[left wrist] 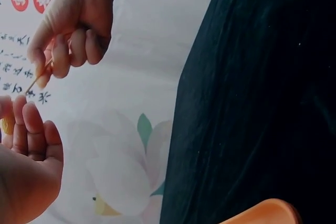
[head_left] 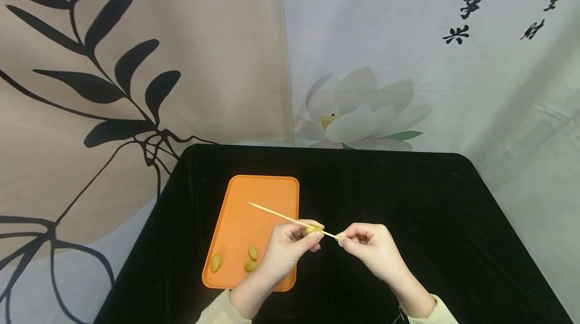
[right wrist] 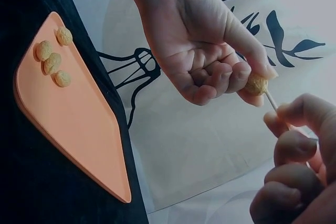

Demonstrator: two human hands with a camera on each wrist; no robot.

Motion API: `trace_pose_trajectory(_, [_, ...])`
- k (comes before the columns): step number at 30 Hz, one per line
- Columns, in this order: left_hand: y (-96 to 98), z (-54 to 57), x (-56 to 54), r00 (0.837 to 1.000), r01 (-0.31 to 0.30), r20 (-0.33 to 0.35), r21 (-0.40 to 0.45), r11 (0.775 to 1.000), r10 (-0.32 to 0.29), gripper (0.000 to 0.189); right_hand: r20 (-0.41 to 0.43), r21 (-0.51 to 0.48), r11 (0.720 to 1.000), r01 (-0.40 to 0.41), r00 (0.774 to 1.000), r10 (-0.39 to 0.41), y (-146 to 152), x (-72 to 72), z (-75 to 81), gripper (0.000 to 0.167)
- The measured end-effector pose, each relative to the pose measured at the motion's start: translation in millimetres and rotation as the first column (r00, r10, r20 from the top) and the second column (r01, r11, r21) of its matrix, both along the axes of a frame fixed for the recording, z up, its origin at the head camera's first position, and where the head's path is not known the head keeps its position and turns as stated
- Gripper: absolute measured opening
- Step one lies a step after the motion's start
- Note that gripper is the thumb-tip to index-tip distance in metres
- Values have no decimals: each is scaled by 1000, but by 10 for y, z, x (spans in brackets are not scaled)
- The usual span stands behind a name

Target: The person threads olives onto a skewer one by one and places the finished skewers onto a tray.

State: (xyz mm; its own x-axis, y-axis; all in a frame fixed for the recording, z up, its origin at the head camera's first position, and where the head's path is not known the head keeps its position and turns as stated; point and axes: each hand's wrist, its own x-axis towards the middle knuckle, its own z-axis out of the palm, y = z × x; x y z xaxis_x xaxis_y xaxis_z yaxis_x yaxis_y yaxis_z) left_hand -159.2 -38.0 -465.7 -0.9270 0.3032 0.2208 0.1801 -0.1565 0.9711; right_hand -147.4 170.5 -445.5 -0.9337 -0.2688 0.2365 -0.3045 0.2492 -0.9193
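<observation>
My left hand (head_left: 290, 246) pinches a small, wrinkled yellow-green oval fruit (right wrist: 256, 84) between thumb and fingers above the tray's right edge. A thin pale wooden skewer (head_left: 272, 212) shows on both sides of this fruit, its pointed end reaching up and left over the tray. Just to the right, my right hand (head_left: 371, 249) grips the skewer's other end between thumb and forefinger, the remaining fingers curled. Similar fruits, several in the right wrist view, lie on the orange tray (head_left: 267, 190); one (head_left: 216, 262) sits near its left edge. Fingers partly hide the held fruit.
The tray rests on the left part of a table with a black cloth (head_left: 408, 198). Behind the table hangs a printed curtain (head_left: 235, 62) with dark leaves, a lotus and written characters.
</observation>
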Motion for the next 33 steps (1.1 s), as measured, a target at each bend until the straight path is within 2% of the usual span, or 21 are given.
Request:
trace_pose_trajectory(9, [75, -36, 14, 1000, 15, 7, 5, 1000, -15, 16, 11, 3, 1000, 7, 1000, -7, 5, -5, -15, 13])
trace_pose_trajectory(14, [112, -49, 26, 999, 19, 34, 20, 1000, -19, 19, -6, 1, 1000, 11, 1000, -11, 5, -11, -32, 15])
trace_pose_trajectory(19, [112, -99, 29, 999, 18, 42, 9, 1000, -18, 21, 11, -16, 1000, -5, 1000, 5, -3, -17, -76, 14])
trace_pose_trajectory(23, [45, -157, 33, 997, 66, 48, -62, 996, -63, 30, 23, -15, 1000, 2, 1000, -1, 51, -10, -142, 12])
trace_pose_trajectory(25, [-54, -199, 27, 993, 101, 81, -121, 988, -91, 36, 20, -20, 999, 30, 999, -30, 124, -3, -180, 12])
trace_pose_trajectory(27, [-219, -273, 7, 992, 103, 96, -205, 973, -84, 38, 10, -21, 998, 60, 998, -60, 238, 1, -219, 12])
trace_pose_trajectory(28, [-327, -322, -8, 994, 79, 92, -263, 962, -57, 37, 11, -20, 997, 73, 997, -72, 302, 7, -237, 11])
trace_pose_trajectory(29, [-448, -377, -24, 997, 40, 75, -338, 940, -15, 35, 9, -11, 997, 79, 997, -79, 369, 9, -264, 11])
trace_pose_trajectory(30, [-577, -436, -41, 999, -13, 41, -418, 908, 33, 32, 16, 2, 996, 86, 996, -86, 435, 13, -294, 10])
trace_pose_trajectory(31, [-707, -498, -58, 997, -74, -14, -512, 856, 77, 29, 30, 19, 996, 91, 995, -91, 498, 20, -329, 9])
trace_pose_trajectory(32, [-833, -564, -71, 990, -139, -83, -606, 783, 112, 26, 47, 44, 995, 94, 994, -96, 557, 27, -374, 8])
trace_pose_trajectory(33, [-951, -623, -84, 980, -198, -149, -694, 692, 132, 23, 70, 68, 993, 95, 993, -100, 610, 37, -423, 7])
